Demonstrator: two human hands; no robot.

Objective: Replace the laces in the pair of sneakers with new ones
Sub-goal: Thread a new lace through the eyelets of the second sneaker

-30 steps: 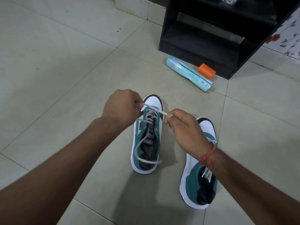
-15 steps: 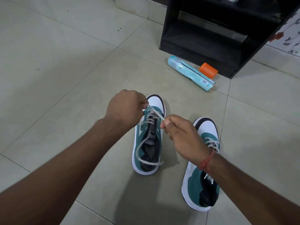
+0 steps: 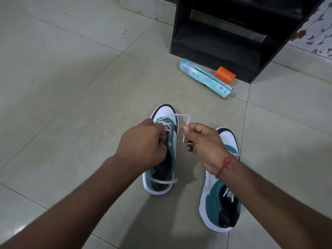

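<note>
Your left hand (image 3: 143, 142) is dropping onto the left sneaker (image 3: 162, 153), fingers curling at its eyelets, while your right hand (image 3: 203, 142) is pinching the lace (image 3: 181, 115) tip just right of it, the loop arching toward the toe.

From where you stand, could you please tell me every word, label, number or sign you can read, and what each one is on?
No text can be read as words.
Light blue tube on the floor: a barcode and small recycling-type symbols near its flat end, plus print along its side, all too small to read.
Left sneaker: a small round mark on its side, too blurred to read.
Orange cap: no print visible.
Right sneaker: no print visible.
</note>
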